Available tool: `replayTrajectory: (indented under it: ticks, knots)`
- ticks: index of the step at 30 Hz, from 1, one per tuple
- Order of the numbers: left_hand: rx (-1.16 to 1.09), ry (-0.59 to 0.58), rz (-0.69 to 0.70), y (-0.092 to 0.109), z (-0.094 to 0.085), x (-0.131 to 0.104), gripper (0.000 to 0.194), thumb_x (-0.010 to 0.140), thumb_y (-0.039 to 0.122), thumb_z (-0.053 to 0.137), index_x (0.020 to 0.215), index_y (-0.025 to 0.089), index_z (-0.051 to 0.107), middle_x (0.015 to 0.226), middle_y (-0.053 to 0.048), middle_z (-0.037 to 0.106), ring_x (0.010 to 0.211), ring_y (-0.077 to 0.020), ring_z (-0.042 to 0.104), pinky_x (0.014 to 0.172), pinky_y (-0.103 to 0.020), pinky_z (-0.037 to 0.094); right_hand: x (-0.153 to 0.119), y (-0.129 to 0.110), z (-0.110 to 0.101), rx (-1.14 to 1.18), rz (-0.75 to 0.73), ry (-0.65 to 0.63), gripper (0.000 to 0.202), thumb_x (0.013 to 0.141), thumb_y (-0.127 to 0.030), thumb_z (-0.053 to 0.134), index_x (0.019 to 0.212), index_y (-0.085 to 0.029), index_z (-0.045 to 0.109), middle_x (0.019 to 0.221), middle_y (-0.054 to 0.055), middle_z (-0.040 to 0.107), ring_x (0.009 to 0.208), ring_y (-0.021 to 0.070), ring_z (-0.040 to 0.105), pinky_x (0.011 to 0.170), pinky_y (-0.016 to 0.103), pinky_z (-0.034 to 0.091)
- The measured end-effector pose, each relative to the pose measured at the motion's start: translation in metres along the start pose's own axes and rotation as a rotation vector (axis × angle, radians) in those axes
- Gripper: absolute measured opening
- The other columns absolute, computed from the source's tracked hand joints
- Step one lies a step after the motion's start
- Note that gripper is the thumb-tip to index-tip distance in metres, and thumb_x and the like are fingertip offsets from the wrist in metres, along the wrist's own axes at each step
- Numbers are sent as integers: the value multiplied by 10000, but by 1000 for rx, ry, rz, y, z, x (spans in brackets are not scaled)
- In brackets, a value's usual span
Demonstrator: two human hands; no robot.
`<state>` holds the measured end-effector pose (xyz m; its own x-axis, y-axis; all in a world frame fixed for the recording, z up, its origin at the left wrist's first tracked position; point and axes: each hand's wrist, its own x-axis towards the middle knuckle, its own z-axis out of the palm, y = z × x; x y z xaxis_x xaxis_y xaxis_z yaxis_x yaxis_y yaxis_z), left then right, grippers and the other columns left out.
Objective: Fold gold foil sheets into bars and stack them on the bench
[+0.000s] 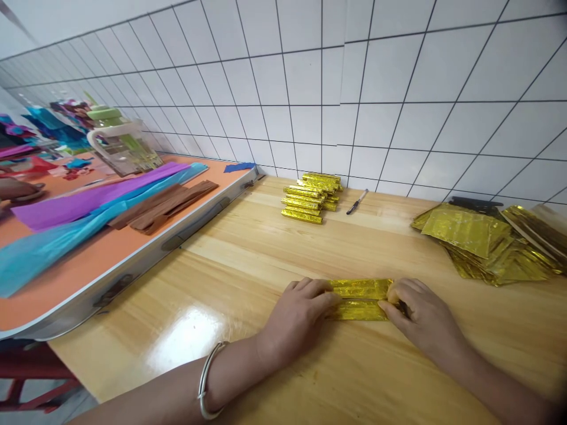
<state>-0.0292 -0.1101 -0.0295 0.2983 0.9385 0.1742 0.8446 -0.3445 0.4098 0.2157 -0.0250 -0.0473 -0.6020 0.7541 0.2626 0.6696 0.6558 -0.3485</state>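
A sheet of shiny gold foil paper (361, 289) lies on the wooden table in front of me, its long sides folded in so that they meet along a middle line. My left hand (301, 310), with a silver bangle on its wrist, has its fingers closed over the sheet's left end, which they hide. At the right end, my right hand (419, 313) pinches the foil edge between thumb and curled fingers. Beyond the hands sits a pile of narrow folded gold foil strips (310, 198). To the right is a loose stack of flat gold foil sheets (476, 236).
A pen (357, 202) lies near the tiled wall (305, 77). On the left, an orange-topped table (186, 230) holds purple crepe paper (93, 192), blue and brown strips, and a green-lidded jug (124, 141). Another person's hand (20, 190) shows at the left edge.
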Motion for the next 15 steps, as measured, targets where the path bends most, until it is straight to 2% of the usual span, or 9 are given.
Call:
replayTrajectory:
  ticks: [3,5,9,12,15]
  knots:
    - [58,-49,72,-1,-1,-1,260,880,188,462,1109,278,545,1157,-11,570,996,-197,491,842,-332,363,0,1,0,33,-13,4,39,813,-253,525,825,-217,527,856,44,579,817,198,526,686,332,435]
    - [100,-69,108,-2,-3,2,263,889,198,449,1130,266,531,1167,-11,573,1025,-199,490,851,-333,357,1,3,-1,59,-41,-7,100,834,-257,500,912,-224,554,912,51,588,875,206,532,735,351,447]
    - [188,-100,226,-5,-7,22,251,891,215,446,1127,238,528,1164,-33,579,1050,-198,502,845,-330,357,4,11,-4,64,-59,15,146,850,-277,473,920,-231,594,908,53,600,884,208,544,758,366,460]
    - [246,-96,292,-4,-7,37,231,894,200,431,1099,205,537,1151,-53,584,1067,-193,509,883,-335,354,4,18,-4,17,-46,52,207,856,-291,468,1001,-217,596,948,71,593,914,217,537,787,383,458]
    - [297,-85,321,0,-3,40,235,900,170,390,1085,162,535,1174,-88,571,1109,-200,498,925,-341,344,2,20,-3,-60,-56,39,278,869,-282,450,1102,-212,585,992,87,573,937,221,522,808,383,452]
